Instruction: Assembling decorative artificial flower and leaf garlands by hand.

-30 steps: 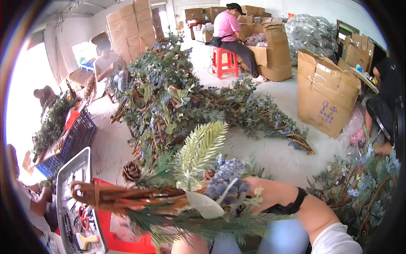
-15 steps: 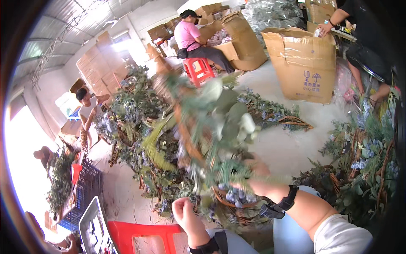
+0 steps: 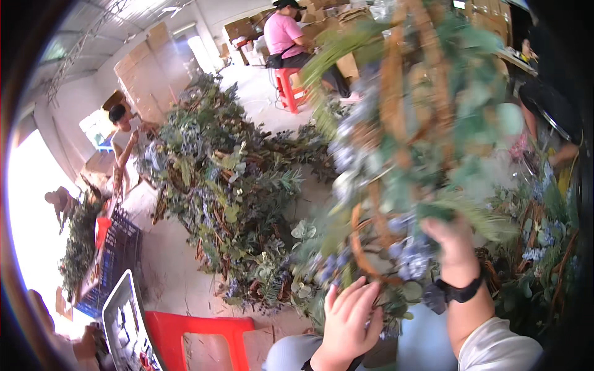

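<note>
A vine wreath [image 3: 388,123] of brown twigs, green leaves, a fern-like frond and blue berry clusters stands raised in front of me, its upper part smeared by motion. My right hand [image 3: 450,238] grips it low on its right side; the fingertips are partly hidden by greenery. At its lower edge is my left hand [image 3: 354,318], fingers stretched out and apart; whether they touch the leaves I cannot tell. Just left of the wreath lies a big heap of similar wreaths [image 3: 216,179].
More greenery with blue flowers [image 3: 541,247] is piled at my right. A red plastic stool [image 3: 204,324] and a grey tray [image 3: 120,309] of small items stand at lower left, near a blue crate [image 3: 117,260]. A person in pink [image 3: 284,37] sits at the back; another person [image 3: 127,136] works at left.
The wreath has swung up and to the right, with my right hand moving right along with it. My left hand has moved right toward its lower edge and its fingers have uncurled.
</note>
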`<state>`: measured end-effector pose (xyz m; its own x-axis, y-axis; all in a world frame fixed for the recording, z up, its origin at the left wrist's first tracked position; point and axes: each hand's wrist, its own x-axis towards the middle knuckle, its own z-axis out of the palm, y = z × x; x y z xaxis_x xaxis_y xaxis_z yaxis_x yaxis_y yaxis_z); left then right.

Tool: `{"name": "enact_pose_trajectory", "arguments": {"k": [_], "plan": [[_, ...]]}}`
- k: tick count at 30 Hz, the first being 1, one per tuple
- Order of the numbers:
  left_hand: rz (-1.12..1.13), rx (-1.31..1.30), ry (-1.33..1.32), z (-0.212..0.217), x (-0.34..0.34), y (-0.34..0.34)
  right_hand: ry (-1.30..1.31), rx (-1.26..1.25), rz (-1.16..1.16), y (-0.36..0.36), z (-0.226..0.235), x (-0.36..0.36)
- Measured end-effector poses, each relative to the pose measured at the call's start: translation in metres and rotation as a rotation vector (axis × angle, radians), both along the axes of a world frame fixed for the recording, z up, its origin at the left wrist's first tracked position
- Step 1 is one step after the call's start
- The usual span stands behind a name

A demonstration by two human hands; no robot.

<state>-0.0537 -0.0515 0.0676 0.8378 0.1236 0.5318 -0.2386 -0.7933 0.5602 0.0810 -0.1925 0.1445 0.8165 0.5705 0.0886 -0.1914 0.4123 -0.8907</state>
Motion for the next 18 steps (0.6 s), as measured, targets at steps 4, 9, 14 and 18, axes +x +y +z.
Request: {"name": "enact_pose_trajectory", "arguments": {"k": [4, 9, 14, 18], "plan": [[-0.15, 0.06, -0.038, -0.003, 0.007, -0.018, 0.061, 0.082, -0.813, -0.011, -0.014, 0.0], [-0.115, -0.365, -0.067, -0.02, 0.031, -0.013, -0.282, -0.116, -0.417, 0.01, -0.022, -0.003], [0.062, -0.683, 0.106, -0.035, 0.055, 0.007, -0.277, -0.147, -0.187, 0.012, -0.019, -0.008], [0.062, -0.43, -0.04, -0.052, 0.063, 0.014, -0.131, 0.056, 0.089, 0.022, -0.026, -0.007]]}}
